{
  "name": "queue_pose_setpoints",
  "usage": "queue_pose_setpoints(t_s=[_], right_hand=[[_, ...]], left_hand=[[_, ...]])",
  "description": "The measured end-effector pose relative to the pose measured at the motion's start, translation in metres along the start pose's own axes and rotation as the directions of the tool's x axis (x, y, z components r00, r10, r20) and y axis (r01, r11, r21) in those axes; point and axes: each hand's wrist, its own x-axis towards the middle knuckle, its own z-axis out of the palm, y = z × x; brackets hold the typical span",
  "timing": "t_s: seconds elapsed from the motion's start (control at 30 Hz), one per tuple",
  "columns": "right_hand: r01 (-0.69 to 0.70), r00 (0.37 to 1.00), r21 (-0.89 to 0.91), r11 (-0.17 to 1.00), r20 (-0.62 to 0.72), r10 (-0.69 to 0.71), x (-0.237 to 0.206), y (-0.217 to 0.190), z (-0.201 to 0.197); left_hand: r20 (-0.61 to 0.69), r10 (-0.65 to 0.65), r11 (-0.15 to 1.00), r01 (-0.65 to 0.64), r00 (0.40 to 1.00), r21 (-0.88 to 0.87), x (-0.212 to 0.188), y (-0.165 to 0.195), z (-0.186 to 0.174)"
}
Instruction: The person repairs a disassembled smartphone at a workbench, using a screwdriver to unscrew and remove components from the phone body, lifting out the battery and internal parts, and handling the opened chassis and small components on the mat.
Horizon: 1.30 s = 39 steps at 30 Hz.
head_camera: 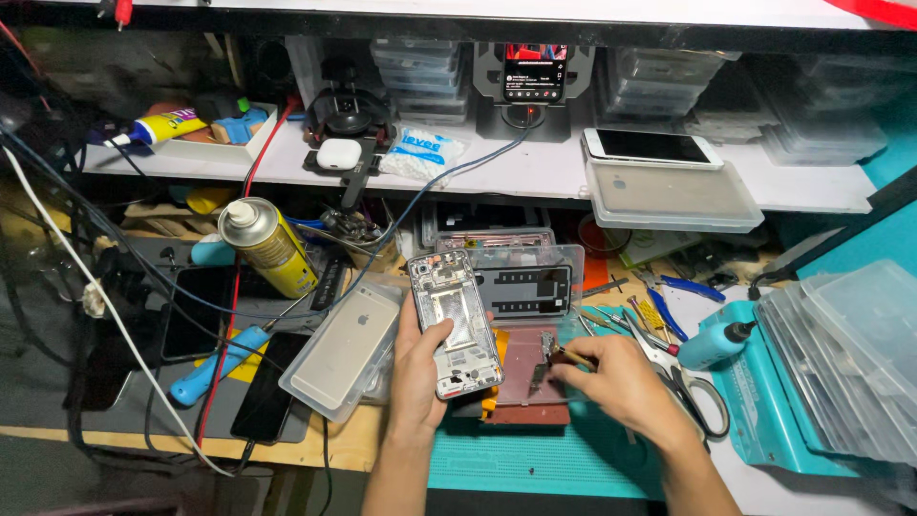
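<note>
In the left hand (417, 377), near the middle of the bench, an opened phone (455, 325) is being held with its bare internals facing up. The thumb is pressing over its lower left edge and the fingers are wrapping behind, so the hand is closed around it. The phone's long axis is running away from the person, tilting slightly left at the top, and it is hovering just above a red-brown pad (530, 377) on the teal mat (535, 454).

Just right of the phone, the right hand (621, 382) is pinching a thin tool (564, 355) between narrow fingertips. The tool's tip is pointing left toward the phone's lower right edge, close but apart from it. The right hand is the free working hand and is lying nearest that edge; what the tip is carrying is too small to tell.

Beyond the phone, a clear tray (530, 282) is holding a dark panel. Left of the left hand, a silver phone (346, 349) is lying face down in another clear case, with a yellow spray can (267, 247) behind it and a blue-handled tool (215, 368) farther left. Right of the right hand, scissors (693, 387) and a small teal bottle (716, 346) are resting. On the shelf beyond, a white earbud case (338, 154), a white-and-blue packet (420, 153), a lit phone on a stand (535, 72) and a white phone (651, 147) are sitting.
</note>
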Motion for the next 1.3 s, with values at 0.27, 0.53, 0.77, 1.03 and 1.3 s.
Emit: queue_pose_setpoints(t_s=[0.27,0.53,0.77,1.03,1.3], right_hand=[[0.032,0.985,0.078,0.996,-0.169,-0.018,0.012,-0.017,0.008],[-0.030,0.992,0.210,0.977,-0.117,0.055,0.022,-0.058,0.028],[-0.013,0.989,0.244,0.970,-0.141,0.048,0.037,-0.062,0.046],[0.002,1.000,0.663,0.748,-0.004,0.000,0.055,-0.028,0.059],[-0.016,1.000,0.257,0.966,-0.015,0.020,0.041,-0.032,0.040]], left_hand=[[-0.045,0.077,0.997,-0.076,0.996,0.014,0.009,0.012,-0.012],[-0.100,0.145,0.989,-0.142,0.984,0.044,0.006,0.035,-0.022],[-0.134,0.135,0.991,-0.132,0.982,0.037,0.008,0.036,-0.031],[-0.113,0.127,0.992,-0.126,0.986,0.014,0.008,0.035,-0.040],[-0.076,0.069,0.996,-0.065,0.995,0.057,0.004,0.022,-0.033]])
